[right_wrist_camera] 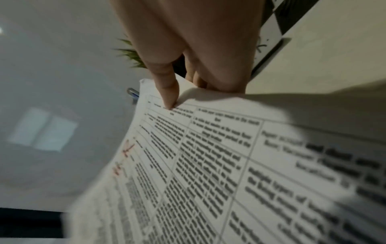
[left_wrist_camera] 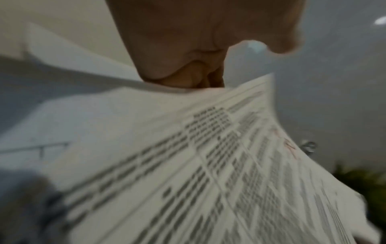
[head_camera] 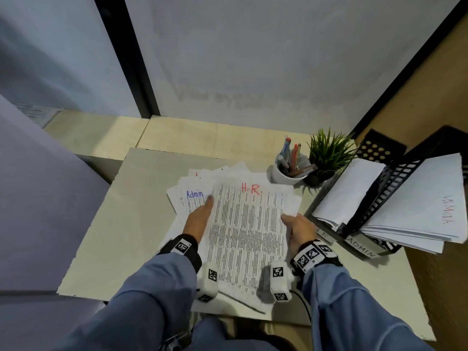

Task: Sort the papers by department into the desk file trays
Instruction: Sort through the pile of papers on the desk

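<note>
A loose pile of printed papers (head_camera: 192, 178) lies fanned out in the middle of the desk. Its top sheet, marked "H.R." in red (head_camera: 248, 231), curves upward off the pile. My right hand (head_camera: 296, 229) pinches the sheet's right edge, thumb (right_wrist_camera: 167, 85) on top and fingers beneath. My left hand (head_camera: 200, 219) is at the left edge; its fingers (left_wrist_camera: 198, 79) slip out of sight behind the sheet, and its thumb (left_wrist_camera: 286, 41) stands clear. A sheet marked "Admin" in blue (head_camera: 195, 196) peeks out at the left. The black mesh file trays (head_camera: 387, 183) stand at the right.
The tray slots labelled "H R" (head_camera: 323, 234) and "ADMIN" (head_camera: 361, 247) each hold white sheets. A white cup of pens (head_camera: 288, 171) and a small potted plant (head_camera: 326, 153) stand behind the pile. The pale desk mat (head_camera: 121, 224) spreads leftward; a wall closes the back.
</note>
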`<state>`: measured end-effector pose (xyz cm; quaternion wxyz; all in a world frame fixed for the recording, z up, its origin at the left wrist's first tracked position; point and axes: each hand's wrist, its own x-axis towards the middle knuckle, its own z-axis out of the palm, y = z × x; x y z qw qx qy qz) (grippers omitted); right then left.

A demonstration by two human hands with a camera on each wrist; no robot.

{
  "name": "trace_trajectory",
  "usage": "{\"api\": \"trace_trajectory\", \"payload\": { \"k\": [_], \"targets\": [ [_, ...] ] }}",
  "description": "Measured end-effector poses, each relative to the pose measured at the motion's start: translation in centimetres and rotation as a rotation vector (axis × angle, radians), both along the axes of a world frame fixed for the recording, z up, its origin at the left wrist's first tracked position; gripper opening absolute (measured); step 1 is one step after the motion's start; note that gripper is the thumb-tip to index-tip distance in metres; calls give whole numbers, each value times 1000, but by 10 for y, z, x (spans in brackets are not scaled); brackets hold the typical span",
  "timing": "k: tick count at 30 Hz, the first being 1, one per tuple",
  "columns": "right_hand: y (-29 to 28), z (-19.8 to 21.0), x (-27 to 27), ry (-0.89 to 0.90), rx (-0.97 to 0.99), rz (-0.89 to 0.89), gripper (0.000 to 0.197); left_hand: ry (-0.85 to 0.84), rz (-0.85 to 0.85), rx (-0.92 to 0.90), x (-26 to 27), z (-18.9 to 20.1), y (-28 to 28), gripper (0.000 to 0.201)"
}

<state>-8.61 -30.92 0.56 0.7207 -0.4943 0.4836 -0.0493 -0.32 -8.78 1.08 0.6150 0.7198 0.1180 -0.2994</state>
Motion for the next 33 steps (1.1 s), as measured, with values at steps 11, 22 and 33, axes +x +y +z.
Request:
{"api": "trace_trajectory", "payload": {
  "k": [11, 22, 33],
  "targets": [
    [26, 113, 28, -515, -524, 76, 27, -611, 104, -101, 3, 86, -28, 27],
    [36, 58, 3, -85, -357, 241, 12, -336, 33, 124, -17, 21, -15, 21],
    [-87, 57, 0, 208, -837, 13, 64, -870, -277, 204, 18, 124, -61, 13]
  ]
}}
